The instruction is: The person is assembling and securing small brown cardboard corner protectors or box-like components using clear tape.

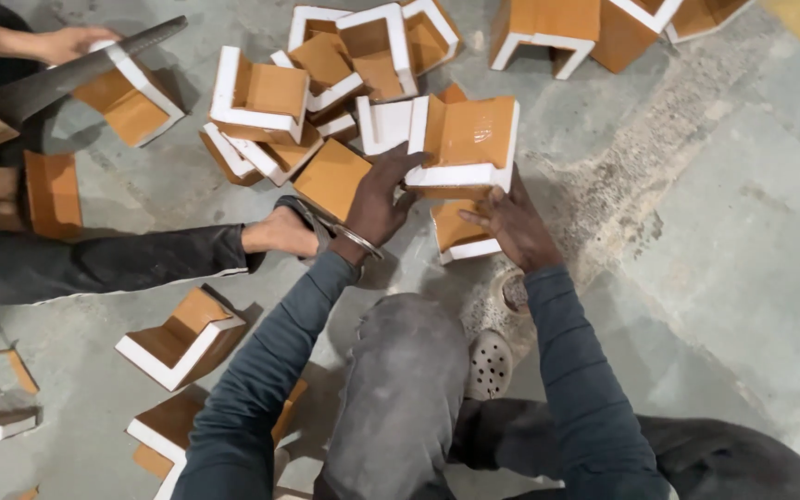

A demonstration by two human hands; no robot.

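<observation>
I hold an orange corner piece with white foam edges (465,139) between both hands above the concrete floor. My left hand (377,199) grips its left side, with a metal bracelet at the wrist. At its lower right edge, my right hand (511,227) supports it from beneath. A second, smaller corner piece (460,236) lies on the floor just below, between my hands. My knee (405,370) is bent under my arms.
A heap of similar orange-and-white corner pieces (326,83) lies ahead, more at the top right (557,28) and near left (182,338). Another person sits at left, a foot (280,231) stretched toward me, holding a hand saw (57,79) over a piece (131,97).
</observation>
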